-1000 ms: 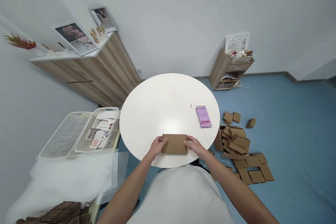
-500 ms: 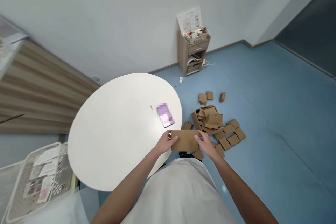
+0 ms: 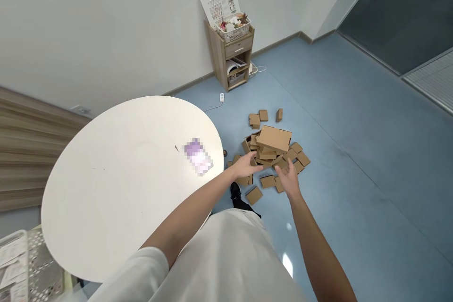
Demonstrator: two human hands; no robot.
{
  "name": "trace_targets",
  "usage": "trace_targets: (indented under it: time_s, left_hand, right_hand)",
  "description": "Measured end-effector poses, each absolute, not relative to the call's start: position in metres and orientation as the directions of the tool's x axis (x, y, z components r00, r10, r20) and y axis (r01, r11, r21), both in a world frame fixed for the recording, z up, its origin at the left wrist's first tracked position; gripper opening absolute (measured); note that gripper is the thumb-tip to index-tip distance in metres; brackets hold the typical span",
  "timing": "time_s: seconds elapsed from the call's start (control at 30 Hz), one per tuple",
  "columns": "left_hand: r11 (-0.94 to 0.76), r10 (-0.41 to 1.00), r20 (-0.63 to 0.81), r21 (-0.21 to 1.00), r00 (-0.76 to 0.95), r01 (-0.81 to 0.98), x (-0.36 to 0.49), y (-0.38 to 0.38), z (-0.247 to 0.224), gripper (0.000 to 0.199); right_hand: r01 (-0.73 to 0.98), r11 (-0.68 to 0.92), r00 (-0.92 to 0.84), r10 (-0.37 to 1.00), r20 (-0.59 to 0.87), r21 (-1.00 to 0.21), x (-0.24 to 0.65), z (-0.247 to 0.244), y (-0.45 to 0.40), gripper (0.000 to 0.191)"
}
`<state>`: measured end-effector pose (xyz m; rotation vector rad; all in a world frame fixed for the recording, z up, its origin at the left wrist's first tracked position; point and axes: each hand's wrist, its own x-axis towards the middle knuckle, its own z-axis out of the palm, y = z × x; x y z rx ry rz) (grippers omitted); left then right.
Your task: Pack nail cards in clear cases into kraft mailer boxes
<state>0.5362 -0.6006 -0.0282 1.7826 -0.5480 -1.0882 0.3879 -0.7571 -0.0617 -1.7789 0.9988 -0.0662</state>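
Blue floor (image 3: 354, 118) underlies the topmost box (image 3: 274, 138), long axis running crosswise

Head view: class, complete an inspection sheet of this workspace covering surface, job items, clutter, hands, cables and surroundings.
Surface: white table, bearing a pixelated purple item.
Job items: larger brown box, not held, over or on the carton pile; contact cannot be told.
Clutter: loose cartons scattered on the blue floor around the pile.
Hands: left hand and right hand both open, off the larger box.
Cables: thin pale cable on the floor by the table; white cord beside the wooden cabinet.
Surroundings: pale wall; white basket and printed board atop the cabinet.
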Motion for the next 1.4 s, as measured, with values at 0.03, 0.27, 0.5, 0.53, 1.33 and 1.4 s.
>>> trace_targets:
  time_s: [0.03,0.27,0.5,0.53,1.33,1.4]
  left_hand:
    - [-0.466,-0.753,-0.451,0.88,0.48,0.095,0.531,-0.593,-0.031,0.078]
    - [-0.457,-0.669,-0.497,0.862,0.553,0.221,0.495,-0.488,-0.038,0.064]
    - [-0.383,-0.392,-0.457,0.87,0.798,0.31,0.459,-0.357,-0.021,0.048]
    - [-0.362,-0.339,-0.452,0.872,0.825,0.328,0.452,-0.339,-0.018,0.047]
    - [0.044,0.538,-0.473,0.842,0.698,0.537,0.314,-0.142,-0.018,0.042]
    - [0.064,0.569,-0.479,0.836,0.669,0.544,0.306,-0.136,-0.016,0.042]
  right_hand:
    - [-0.61,-0.078,0.633,-0.646,-0.426,-0.788,0.383,-0.064,-0.749,0.084]
    - [-0.654,-0.086,0.699,-0.45,-0.556,-0.752,0.383,-0.062,-0.673,0.074]
    - [-0.478,-0.236,0.874,-0.223,-0.432,-0.846,0.425,-0.025,-0.569,0.063]
    - [-0.447,-0.257,0.893,-0.185,-0.41,-0.857,0.428,-0.022,-0.552,0.061]
    - [-0.098,-0.482,0.523,0.72,-0.457,-0.871,0.446,-0.021,-0.291,0.039]
    - [-0.092,-0.48,0.5,0.736,-0.457,-0.872,0.448,-0.023,-0.281,0.04]
